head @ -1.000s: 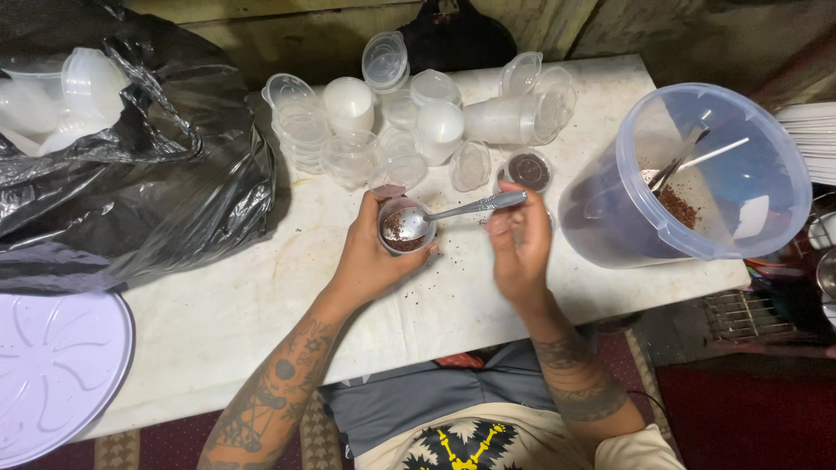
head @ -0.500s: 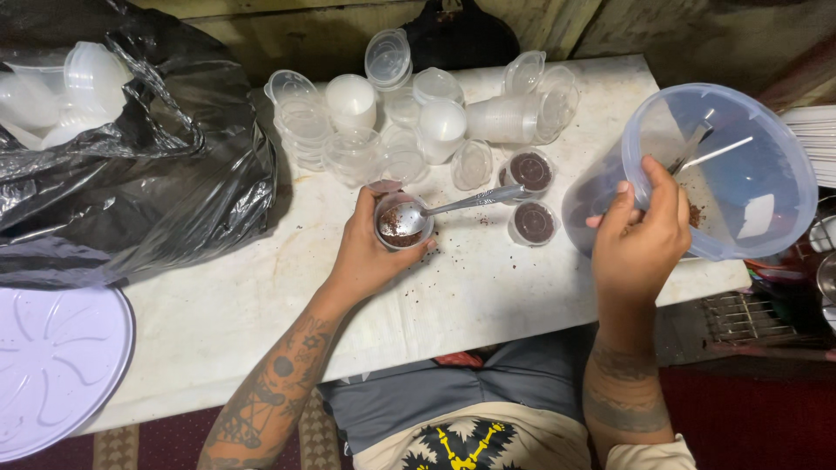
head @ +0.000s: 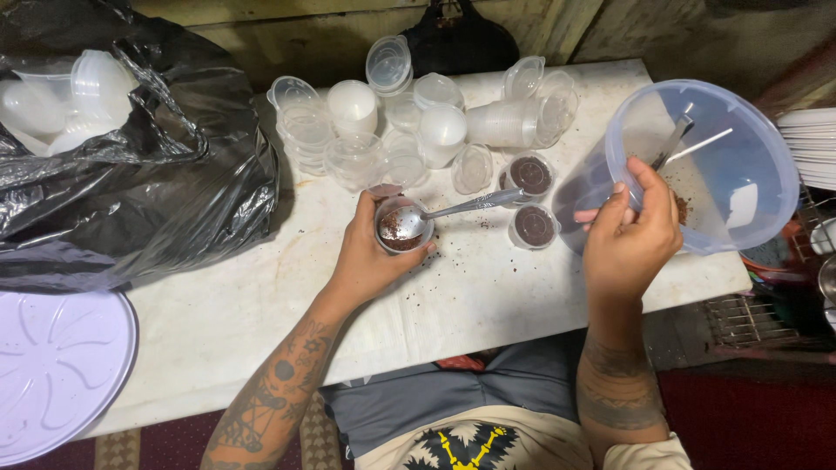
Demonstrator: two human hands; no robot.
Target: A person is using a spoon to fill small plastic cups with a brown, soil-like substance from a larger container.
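My left hand [head: 370,257] grips a small clear cup [head: 399,235] that holds brown crumbly stuff. A metal spoon [head: 470,206] rests in the cup, its handle pointing right. My right hand [head: 629,237] is closed on the near rim of a large clear plastic tub [head: 740,139], which is tilted toward me. Brown remains and a metal utensil [head: 672,141] lie inside the tub. Two small filled cups [head: 531,175] [head: 534,226] stand on the white table [head: 488,296] between my hands.
Several empty clear cups and lids [head: 418,122] crowd the back of the table. A black plastic bag [head: 148,191] with white cups fills the left side. A pale round lid [head: 52,365] lies at lower left. White plates [head: 810,144] are stacked at right.
My right hand left the spoon and cup, a second filled cup now stands beside the first, and the hand moved right to grip the tub's rim. My left hand stayed put.
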